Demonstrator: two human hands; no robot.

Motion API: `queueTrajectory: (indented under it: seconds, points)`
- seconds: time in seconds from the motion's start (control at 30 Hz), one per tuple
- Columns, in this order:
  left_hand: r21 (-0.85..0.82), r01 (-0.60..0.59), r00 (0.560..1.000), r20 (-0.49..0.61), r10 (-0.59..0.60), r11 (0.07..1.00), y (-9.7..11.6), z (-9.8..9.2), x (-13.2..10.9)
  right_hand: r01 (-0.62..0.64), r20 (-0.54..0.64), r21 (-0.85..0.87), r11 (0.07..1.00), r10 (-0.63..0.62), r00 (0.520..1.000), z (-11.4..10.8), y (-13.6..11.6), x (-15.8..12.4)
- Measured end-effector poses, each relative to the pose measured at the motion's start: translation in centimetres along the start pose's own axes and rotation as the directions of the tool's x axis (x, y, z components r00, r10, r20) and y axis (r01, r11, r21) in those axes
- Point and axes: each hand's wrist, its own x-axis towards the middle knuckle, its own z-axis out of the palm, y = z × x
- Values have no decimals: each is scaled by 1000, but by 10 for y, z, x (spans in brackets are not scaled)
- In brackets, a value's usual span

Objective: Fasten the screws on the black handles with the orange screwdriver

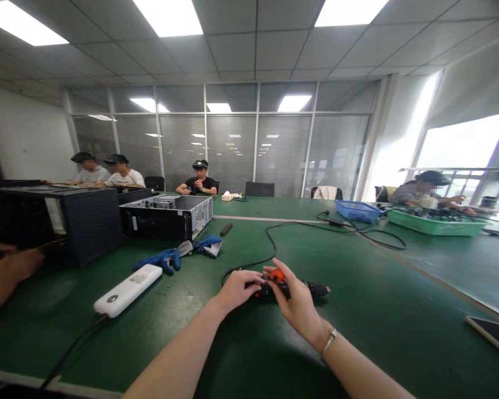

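Note:
A black tool with orange and red parts, which looks like a corded electric screwdriver [316,288], lies on the green table in front of me, its narrow tip pointing right. My left hand [240,289] is closed, fingertips pinched at the tool's left part. Bent over it from the right, my right hand [294,302] has thumb and fingers about the orange part [276,275]. Both hands' fingertips meet there and hide much of the tool's body. A black cord [270,238] runs from behind my left hand to a power adapter [336,223].
Left stand a white power strip [128,291], blue work gloves [160,260] and computer cases [166,216]. A co-worker's hands [14,263] are at the nearest case. Blue basket [357,211] and green basket [436,223] sit back right; a dark flat device [493,335] lies at the right edge.

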Motion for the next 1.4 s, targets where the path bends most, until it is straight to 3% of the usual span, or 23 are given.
queueTrajectory:
  seconds: [0.13,0.3,0.47,0.6,0.7,0.83,1.0,1.1,1.27,1.4]
  points:
    - [-10,4,1000,3,-4,1000,-1,-1,0,46,24,0,999,-46,999,1,3,-2]
    - [-13,20,1000,-4,-20,1000,-5,0,-2,-62,-34,-58,996,60,998,0,5,-2]
    - [5,49,999,14,-49,999,-4,-4,-2,15,41,38,999,-17,999,-1,1,-1]
    - [37,122,992,18,-123,992,-6,-5,-3,-80,-14,-51,996,79,997,-1,4,-3]
    - [58,171,984,43,-173,984,-8,-6,-4,-135,-15,-14,991,135,991,-3,5,-2]
    - [41,147,987,67,-149,988,-7,-7,-4,-10,106,97,995,0,994,-6,-2,2]
    - [28,164,984,68,-165,986,-5,-8,-4,109,88,-35,993,-105,991,-7,-4,3]
    - [25,168,983,77,-170,985,-5,-10,-4,79,35,-27,997,-78,996,-5,-2,2]
    - [-77,156,979,148,-143,985,-12,-19,-6,26,83,99,995,-35,996,-3,-2,-1]
    - [-126,198,972,155,-177,972,-19,-22,-9,-10,66,79,997,5,998,-4,-2,-1]
